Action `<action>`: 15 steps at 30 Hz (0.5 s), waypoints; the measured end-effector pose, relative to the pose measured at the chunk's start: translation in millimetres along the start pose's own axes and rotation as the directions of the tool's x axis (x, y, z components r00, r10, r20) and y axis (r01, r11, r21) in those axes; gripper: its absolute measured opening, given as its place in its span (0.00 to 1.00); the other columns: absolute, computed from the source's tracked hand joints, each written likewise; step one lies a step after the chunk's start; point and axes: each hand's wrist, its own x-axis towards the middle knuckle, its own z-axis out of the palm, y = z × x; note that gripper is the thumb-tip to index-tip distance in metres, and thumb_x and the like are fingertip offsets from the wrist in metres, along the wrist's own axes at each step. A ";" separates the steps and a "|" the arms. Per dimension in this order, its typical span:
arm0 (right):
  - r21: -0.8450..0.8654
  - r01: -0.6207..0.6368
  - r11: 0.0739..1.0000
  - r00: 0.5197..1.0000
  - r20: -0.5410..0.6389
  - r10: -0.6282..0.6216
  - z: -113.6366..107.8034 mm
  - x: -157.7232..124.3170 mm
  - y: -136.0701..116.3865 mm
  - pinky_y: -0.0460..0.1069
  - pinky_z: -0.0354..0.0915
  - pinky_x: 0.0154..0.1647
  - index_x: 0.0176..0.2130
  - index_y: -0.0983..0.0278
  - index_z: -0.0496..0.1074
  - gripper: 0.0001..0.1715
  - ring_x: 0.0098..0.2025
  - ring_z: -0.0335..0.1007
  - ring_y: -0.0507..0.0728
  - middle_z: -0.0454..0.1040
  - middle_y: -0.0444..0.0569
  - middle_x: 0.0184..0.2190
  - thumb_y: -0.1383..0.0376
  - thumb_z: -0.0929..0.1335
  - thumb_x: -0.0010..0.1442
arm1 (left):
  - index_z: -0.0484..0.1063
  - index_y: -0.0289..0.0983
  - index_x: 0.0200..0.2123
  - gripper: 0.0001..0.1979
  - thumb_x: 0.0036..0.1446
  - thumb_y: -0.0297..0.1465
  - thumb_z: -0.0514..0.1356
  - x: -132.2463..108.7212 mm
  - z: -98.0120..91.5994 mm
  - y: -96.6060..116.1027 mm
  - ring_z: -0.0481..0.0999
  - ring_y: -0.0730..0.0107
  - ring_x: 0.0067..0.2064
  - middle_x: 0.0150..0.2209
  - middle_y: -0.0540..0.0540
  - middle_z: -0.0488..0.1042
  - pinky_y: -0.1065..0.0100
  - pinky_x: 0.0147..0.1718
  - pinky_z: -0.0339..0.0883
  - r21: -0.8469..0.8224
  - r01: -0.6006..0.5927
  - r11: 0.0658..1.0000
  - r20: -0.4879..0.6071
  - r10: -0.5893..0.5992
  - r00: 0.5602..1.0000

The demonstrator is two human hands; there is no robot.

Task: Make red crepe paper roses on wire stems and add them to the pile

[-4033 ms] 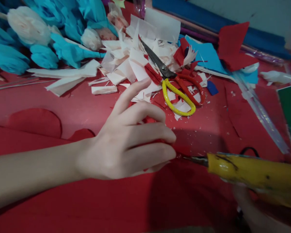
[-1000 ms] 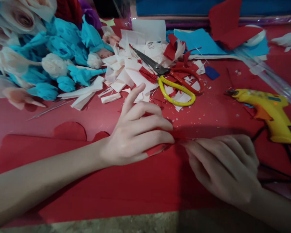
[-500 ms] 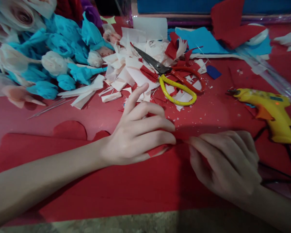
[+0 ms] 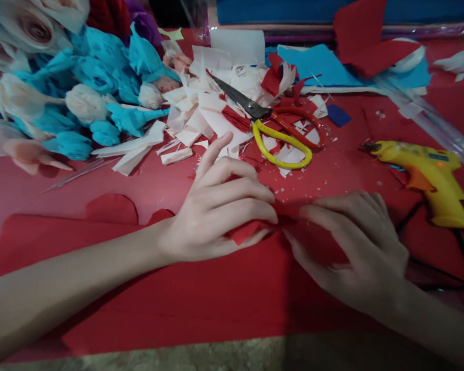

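Observation:
My left hand (image 4: 224,208) is closed on a small piece of red crepe paper (image 4: 245,232), its little part showing under the fingers and its far end jutting out past the fingertips. Just to the right, my right hand (image 4: 355,252) has its thumb and fingers parted beside that end; whether a fingertip touches the paper I cannot tell. Beneath both hands lies a large red crepe sheet (image 4: 178,304). Two rounded red paper pieces, one of them a petal shape (image 4: 112,207), stick out behind its far edge.
Scissors (image 4: 255,111) with red and yellow handles rest on white paper scraps (image 4: 201,121). A yellow glue gun (image 4: 429,170) lies at right, its dark cord trailing. Blue and white paper flowers (image 4: 96,74) are heaped at far left. Blue paper (image 4: 320,62) lies behind.
My right thumb and fingers have moved from a pinch to apart, the hand shifting slightly left. More of the red paper shows under my left hand, which stays nearly in place.

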 end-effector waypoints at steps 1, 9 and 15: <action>0.004 0.003 1.000 1.000 -0.002 -0.003 -0.4 0.8 0.1 0.53 0.56 0.30 0.38 0.65 0.65 0.11 0.30 0.61 0.55 0.69 0.49 0.30 0.69 0.69 0.53 | 0.70 0.43 0.28 0.03 0.49 0.31 0.63 0.5 -0.6 0.1 0.73 0.68 0.35 0.29 0.54 0.76 0.44 0.58 0.53 -0.004 0.006 1.000 0.011 -0.005 1.000; 0.080 -0.100 0.992 0.995 0.039 0.097 -34.9 14.8 8.1 0.51 0.60 0.40 0.37 0.67 0.67 0.09 0.36 0.64 0.54 0.68 0.51 0.34 0.75 0.63 0.55 | 0.69 0.45 0.28 0.03 0.50 0.33 0.62 2.9 -2.3 0.3 0.74 0.67 0.34 0.28 0.54 0.76 0.43 0.58 0.54 0.005 0.022 1.000 0.036 -0.022 0.999; 0.386 -0.240 0.891 0.923 0.375 0.086 -39.5 22.0 24.9 0.42 0.62 0.40 0.42 0.65 0.70 0.11 0.39 0.67 0.49 0.72 0.46 0.36 0.69 0.63 0.59 | 0.70 0.43 0.29 0.05 0.48 0.33 0.64 2.9 -2.4 0.0 0.73 0.66 0.34 0.28 0.53 0.78 0.40 0.56 0.56 -0.017 -0.015 1.000 0.043 0.016 0.999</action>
